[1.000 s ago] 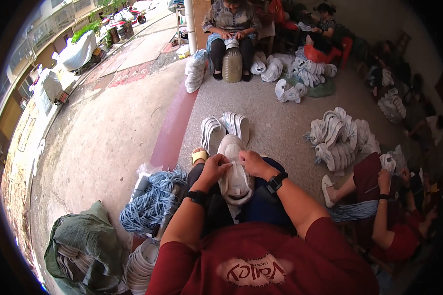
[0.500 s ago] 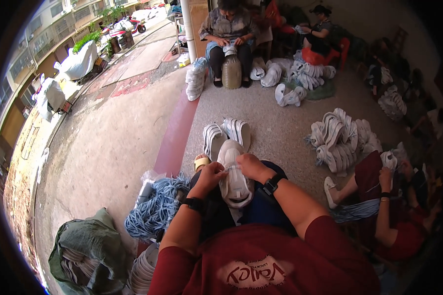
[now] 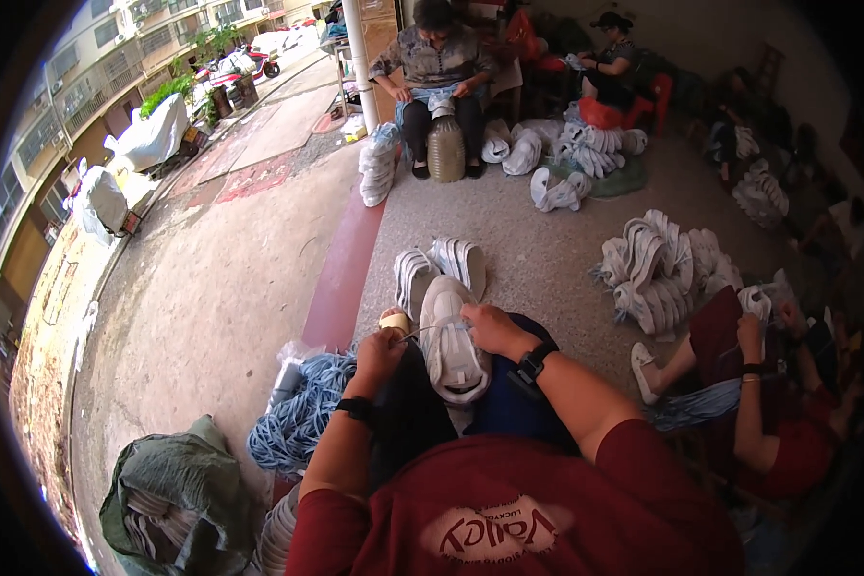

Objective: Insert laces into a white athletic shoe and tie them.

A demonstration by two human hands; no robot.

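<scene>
A whitish shoe (image 3: 448,360) rests across my thighs, toe pointing away from me. From its lacing a thin pale shoelace (image 3: 419,332) runs left to my left hand (image 3: 381,355), whose fingers are closed on it beside the shoe. My right hand (image 3: 495,331) lies against the shoe's right side at the lacing, fingers pinched together; what is between them is hidden. Just beyond the toe stand two rows of nested white shoe parts (image 3: 456,261).
A heap of blue laces (image 3: 302,408) lies by my left leg, near a green sack (image 3: 168,480) of shoe parts. At right are stacked white uppers (image 3: 648,274) and a co-worker's arm (image 3: 754,408). Another person (image 3: 442,62) sits ahead behind a large plastic bottle (image 3: 445,154).
My left hand has moved left and down, away from the shoe, drawing the shoelace out straight. My right hand stays at the lacing. The person ahead has spread their hands apart.
</scene>
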